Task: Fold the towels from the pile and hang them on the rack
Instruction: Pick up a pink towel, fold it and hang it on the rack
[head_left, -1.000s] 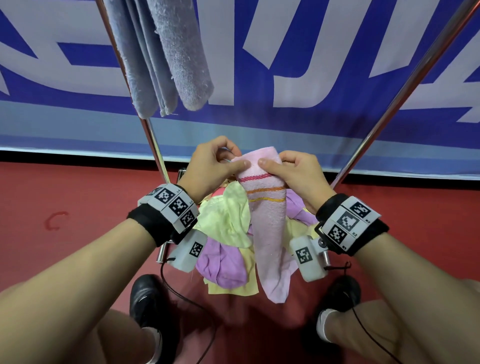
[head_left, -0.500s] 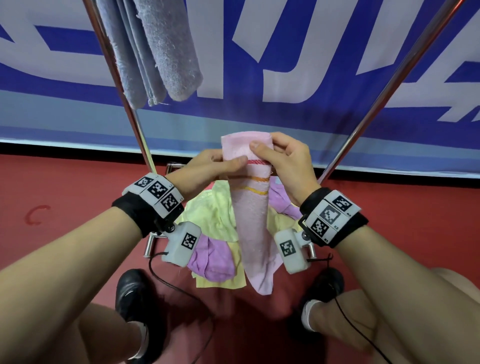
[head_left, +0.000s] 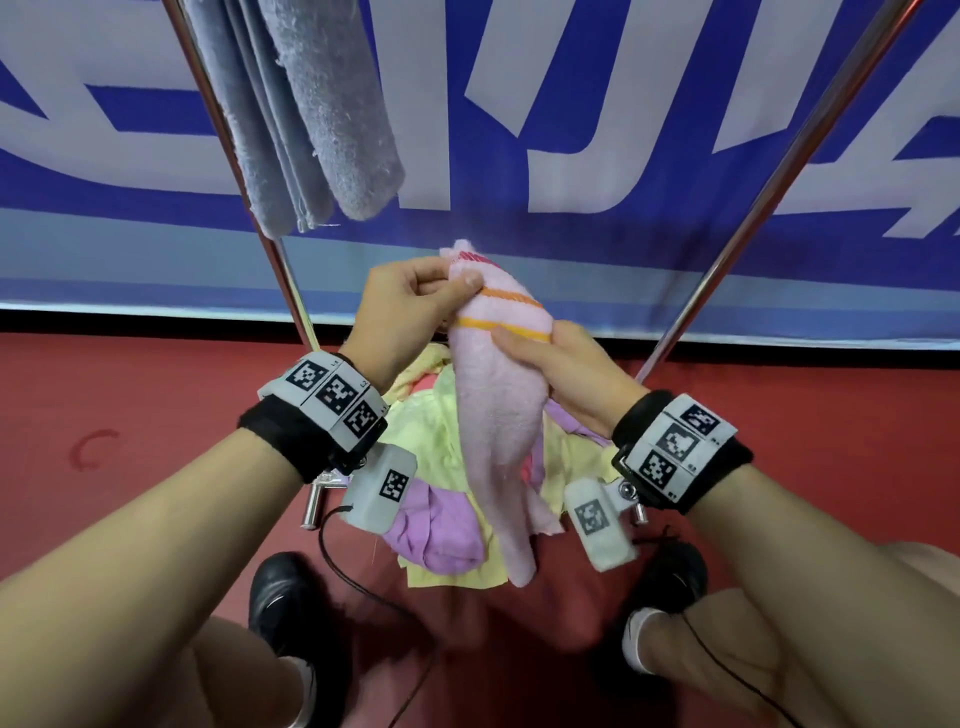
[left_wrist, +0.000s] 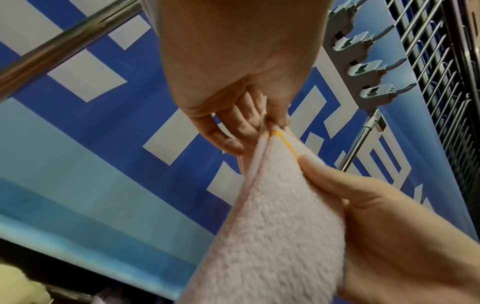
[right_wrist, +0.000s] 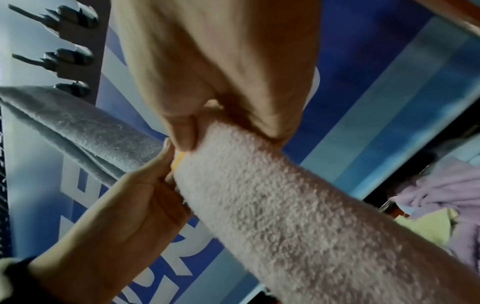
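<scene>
Both hands hold one towel (head_left: 493, 415) between them, left hand (head_left: 410, 306) just above right hand (head_left: 566, 379). The pile (head_left: 441, 499) lies below the hands. A hung towel (head_left: 311, 114) is above the left hand.

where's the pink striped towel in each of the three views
Head: pink towel at centre, hanging down from the left hand and right hand.
Left wrist: lower centre, running up to the pinching fingers.
Right wrist: a diagonal band from centre to lower right.
Shared landmark: its yellow stripe.
</scene>
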